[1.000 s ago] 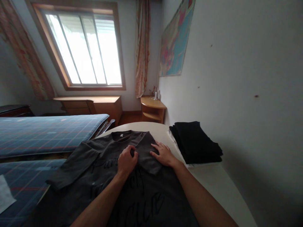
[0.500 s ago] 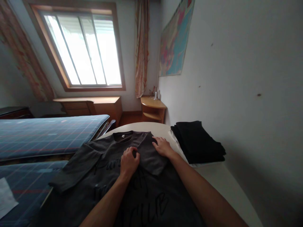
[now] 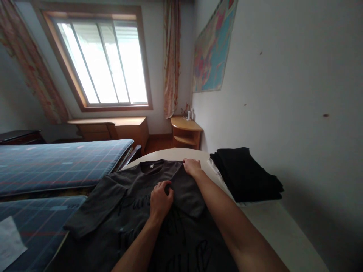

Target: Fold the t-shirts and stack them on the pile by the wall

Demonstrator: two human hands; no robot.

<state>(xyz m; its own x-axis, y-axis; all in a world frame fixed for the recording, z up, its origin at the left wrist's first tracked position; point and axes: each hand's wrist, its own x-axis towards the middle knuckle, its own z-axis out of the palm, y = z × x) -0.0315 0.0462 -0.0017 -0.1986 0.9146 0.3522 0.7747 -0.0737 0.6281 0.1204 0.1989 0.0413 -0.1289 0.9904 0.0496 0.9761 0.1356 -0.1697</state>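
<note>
Dark grey T-shirt (image 3: 136, 211) flat on white table (image 3: 272, 234); left hand (image 3: 161, 198) pinches folded sleeve (edge only); right hand (image 3: 192, 167), fingers spread, has slid up to the shoulder, smoothing

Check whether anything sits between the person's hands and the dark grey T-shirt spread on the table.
Nothing visible does. The left hand rests directly on the T-shirt, at the edge of the sleeve folded over the chest, and the right hand presses on the shoulder near the collar. The stack of black clothes lies apart, to the right on the table.
</note>
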